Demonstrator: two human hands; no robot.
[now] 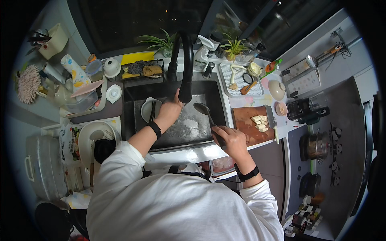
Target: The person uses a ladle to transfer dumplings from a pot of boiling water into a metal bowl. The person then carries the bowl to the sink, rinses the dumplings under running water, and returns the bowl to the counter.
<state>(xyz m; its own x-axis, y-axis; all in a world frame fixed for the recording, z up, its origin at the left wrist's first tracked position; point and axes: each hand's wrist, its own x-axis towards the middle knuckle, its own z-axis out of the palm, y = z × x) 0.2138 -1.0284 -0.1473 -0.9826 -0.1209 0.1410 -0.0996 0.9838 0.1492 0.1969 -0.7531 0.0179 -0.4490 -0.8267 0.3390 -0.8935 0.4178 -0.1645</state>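
Observation:
My right hand (232, 141) is closed around the handle of a large metal spoon (201, 107), whose bowl hangs tilted over the dark sink (173, 141). My left hand (169, 112) is raised at the black faucet (185, 90), one finger pointing up beside the spout end; its other fingers are mostly hidden, and contact is unclear. A white bowl (147, 108) sits in the sink's left part, with dark sticks like chopsticks (152, 111) beside my left wrist. Pale, blurred water or foam (189, 125) shows on the sink bottom.
Right of the sink, a wooden cutting board (245, 120) carries pale cut pieces (260, 123) and a cleaver (272, 120). Behind it lies a white tray (237, 91) with a brush. Sponges (150, 70) and a spray bottle (202, 52) line the back. A white colander (90, 132) stands left.

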